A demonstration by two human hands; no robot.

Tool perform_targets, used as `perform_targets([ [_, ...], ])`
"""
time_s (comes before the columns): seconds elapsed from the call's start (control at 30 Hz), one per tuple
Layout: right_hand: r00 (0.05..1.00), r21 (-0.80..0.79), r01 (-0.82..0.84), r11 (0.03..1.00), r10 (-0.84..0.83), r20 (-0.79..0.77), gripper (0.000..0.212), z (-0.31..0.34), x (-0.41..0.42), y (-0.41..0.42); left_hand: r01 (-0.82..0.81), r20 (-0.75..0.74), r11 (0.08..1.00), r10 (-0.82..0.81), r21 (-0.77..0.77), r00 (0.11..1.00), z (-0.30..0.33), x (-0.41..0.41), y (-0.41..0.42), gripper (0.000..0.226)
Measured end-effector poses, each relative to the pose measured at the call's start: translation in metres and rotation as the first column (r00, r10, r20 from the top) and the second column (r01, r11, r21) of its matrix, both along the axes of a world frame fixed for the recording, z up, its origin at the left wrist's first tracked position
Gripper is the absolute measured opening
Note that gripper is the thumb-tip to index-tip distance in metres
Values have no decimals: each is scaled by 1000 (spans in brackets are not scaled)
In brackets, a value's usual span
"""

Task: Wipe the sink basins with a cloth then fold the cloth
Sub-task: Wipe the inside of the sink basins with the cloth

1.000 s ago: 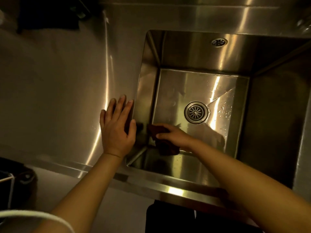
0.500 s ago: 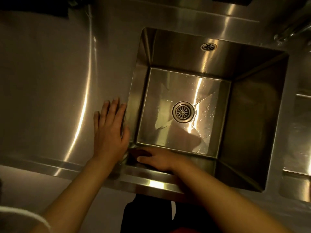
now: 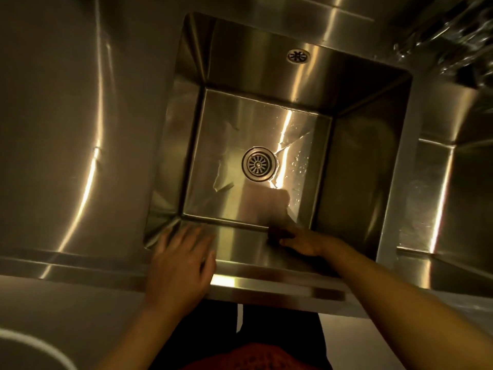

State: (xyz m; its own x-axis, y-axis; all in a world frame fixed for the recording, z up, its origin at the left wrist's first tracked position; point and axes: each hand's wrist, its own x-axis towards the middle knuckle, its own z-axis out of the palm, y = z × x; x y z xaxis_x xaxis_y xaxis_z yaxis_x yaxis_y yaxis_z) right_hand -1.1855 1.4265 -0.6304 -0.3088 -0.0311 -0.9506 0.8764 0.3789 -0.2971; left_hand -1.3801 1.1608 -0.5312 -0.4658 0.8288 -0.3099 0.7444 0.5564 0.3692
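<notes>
A square steel sink basin fills the middle of the view, with a round drain in its floor. My right hand is down against the basin's near wall and presses a dark cloth there. Only a small edge of the cloth shows past my fingers. My left hand lies flat, fingers spread, on the basin's near-left rim. Water drops and wipe streaks mark the basin floor.
A second basin lies to the right behind a steel divider. An overflow grille sits in the far wall. Flat steel counter stretches left. A blurred faucet is at the top right.
My right hand slid the cloth rightward along the near wall from the left corner. My left hand moved from the left counter edge to the near-left rim. The view shifted over the basin.
</notes>
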Motion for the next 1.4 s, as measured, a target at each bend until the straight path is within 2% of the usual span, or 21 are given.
perform_targets([
  [0.1,999,-16,6,1000,-7,-32,40,19,-5,-6,-48,-9,998,48,-29,999,0,1,2,42],
  [0.27,974,-182,9,983,-50,-221,43,44,-68,-48,-124,-31,985,121,-117,992,7,2,16,40],
  [0.43,946,-223,-47,974,-28,-322,45,33,-117,-80,-130,-25,960,128,-247,992,10,-16,28,41],
  [0.53,950,-243,-61,968,-19,-311,46,13,-126,-81,-129,24,931,146,-341,989,7,-26,37,42],
  [0.73,962,-261,-11,965,-61,-265,44,-21,-110,-65,-121,45,913,150,-391,988,10,-27,39,46],
  [0.97,1000,-104,28,994,-27,14,50,-48,-37,-14,-135,40,894,168,-427,985,13,-25,44,50],
  [1.13,991,-2,-22,1000,22,132,55,-37,-6,3,-140,24,903,164,-406,986,13,-23,44,45],
  [1.23,992,24,-51,998,48,115,52,-15,0,9,-140,8,908,156,-395,988,9,-21,41,35],
  [1.4,998,-12,20,1000,-19,62,39,33,5,26,-135,8,919,149,-369,989,0,-12,41,44],
])
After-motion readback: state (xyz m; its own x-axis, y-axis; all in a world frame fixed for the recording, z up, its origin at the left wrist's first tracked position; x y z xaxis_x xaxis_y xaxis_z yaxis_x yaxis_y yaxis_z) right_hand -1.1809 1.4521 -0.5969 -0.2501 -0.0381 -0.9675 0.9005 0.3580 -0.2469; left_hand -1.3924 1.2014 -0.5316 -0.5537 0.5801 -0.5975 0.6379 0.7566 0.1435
